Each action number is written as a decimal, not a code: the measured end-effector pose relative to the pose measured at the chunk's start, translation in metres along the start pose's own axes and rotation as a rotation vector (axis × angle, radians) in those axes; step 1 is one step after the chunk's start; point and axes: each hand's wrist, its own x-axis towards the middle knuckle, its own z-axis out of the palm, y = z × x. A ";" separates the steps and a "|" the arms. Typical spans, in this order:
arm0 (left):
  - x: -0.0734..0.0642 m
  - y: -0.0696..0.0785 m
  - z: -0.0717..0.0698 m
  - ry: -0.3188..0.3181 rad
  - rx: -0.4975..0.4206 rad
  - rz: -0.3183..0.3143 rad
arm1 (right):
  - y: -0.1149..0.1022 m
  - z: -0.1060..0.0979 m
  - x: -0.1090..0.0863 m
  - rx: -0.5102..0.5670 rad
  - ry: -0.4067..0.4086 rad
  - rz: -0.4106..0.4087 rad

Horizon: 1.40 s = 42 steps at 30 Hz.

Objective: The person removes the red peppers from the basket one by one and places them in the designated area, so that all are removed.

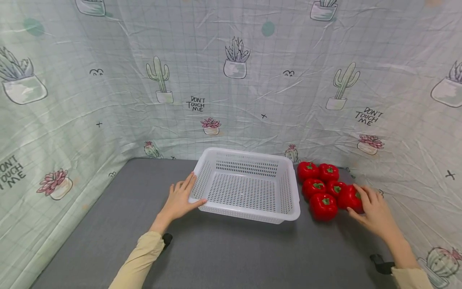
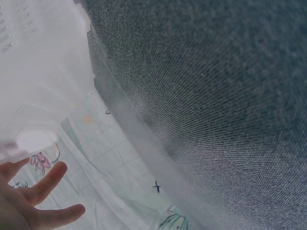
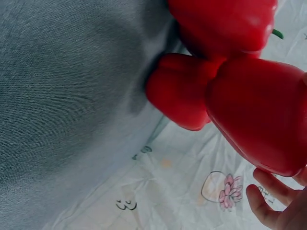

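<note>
A white plastic basket (image 1: 249, 218) with slotted sides stands on the grey table, nothing inside it. At its near left corner rests my left hand (image 1: 178, 200), fingers spread and fairly straight, touching the rim. The left wrist view has the basket wall (image 2: 43, 81) close by, with some fingers (image 2: 50, 184) apart from it. My right hand (image 1: 375, 210) holds a red bell pepper (image 1: 350, 199) between thumb and fingers at the right end of a cluster. In the right wrist view this bell pepper (image 3: 261, 112) appears raised off the table; its underside shows.
Several other red bell peppers (image 1: 323, 207) sit close together just right of the basket. The grey tabletop (image 1: 231, 257) stretches in front. A pale cloth printed with cacti (image 1: 202, 80) hangs behind the table and along both sides.
</note>
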 end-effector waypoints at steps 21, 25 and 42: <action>0.000 -0.002 0.002 -0.009 -0.003 -0.004 | 0.007 0.018 -0.017 -0.017 -0.372 0.181; 0.000 -0.003 0.002 -0.012 0.002 -0.004 | 0.008 0.022 -0.018 0.006 -0.394 0.195; 0.000 -0.001 0.002 -0.007 -0.006 -0.010 | 0.010 0.021 -0.016 0.002 -0.430 0.221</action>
